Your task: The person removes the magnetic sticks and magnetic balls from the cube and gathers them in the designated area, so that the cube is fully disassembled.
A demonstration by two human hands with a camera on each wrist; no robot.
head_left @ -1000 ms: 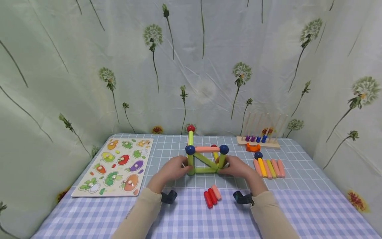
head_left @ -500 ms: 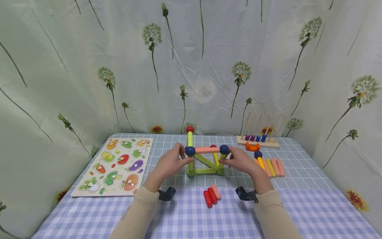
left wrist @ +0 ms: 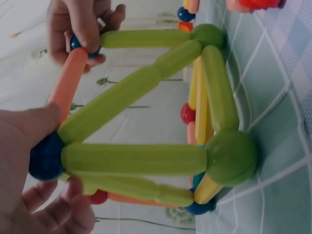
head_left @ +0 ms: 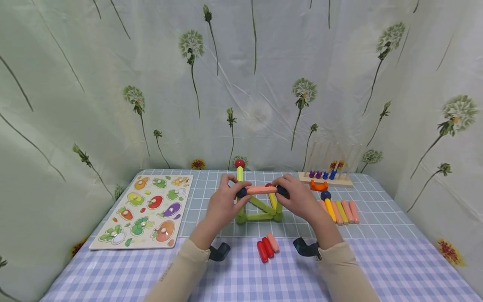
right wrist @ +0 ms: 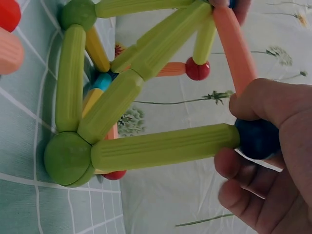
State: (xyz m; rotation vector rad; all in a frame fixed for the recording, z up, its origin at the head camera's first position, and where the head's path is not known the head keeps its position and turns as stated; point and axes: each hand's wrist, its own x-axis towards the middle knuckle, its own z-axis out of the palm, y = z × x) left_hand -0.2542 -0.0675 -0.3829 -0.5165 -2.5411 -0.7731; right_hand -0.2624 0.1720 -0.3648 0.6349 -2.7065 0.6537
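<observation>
- In the middle of the surface [head_left: 249,285], a frame of coloured rods and balls stands upright, its lower green balls [left wrist: 231,158] down at the gridded cloth [head_left: 298,230].
- Across its near top, a pink crossbar [head_left: 261,190] lies level between 2 blue balls.
- The left hand [head_left: 227,199] is clamped on the left blue ball [left wrist: 46,156], its thumb reaching onto the end of the pink crossbar.
- The right hand [head_left: 296,197] is clamped on the right blue ball [right wrist: 257,139], its thumb likewise at the rod's end.
- Below, 2 green uprights [right wrist: 165,146] and a slanting green brace [left wrist: 131,95] meet the lower green balls; a green bottom rod [head_left: 259,216] joins those 2.
- Behind the left side rises a red ball [head_left: 239,163] on a green rod.
- Nearer the person, 2 red rods [head_left: 262,251] and 1 loose pink rod [head_left: 273,243] lie together.
- To the right, 6 rods [head_left: 342,213] lie in a row: 4 pink, 1 yellow, 1 green; a loose blue ball [head_left: 325,195] sits at the yellow rod's far end.
- Beyond are an orange curved piece [head_left: 318,186] and a pegged bead rack [head_left: 344,183].
- On the far left lies a vegetable puzzle board [head_left: 150,187].
- A dandelion-patterned curtain [head_left: 260,113] hangs behind.
</observation>
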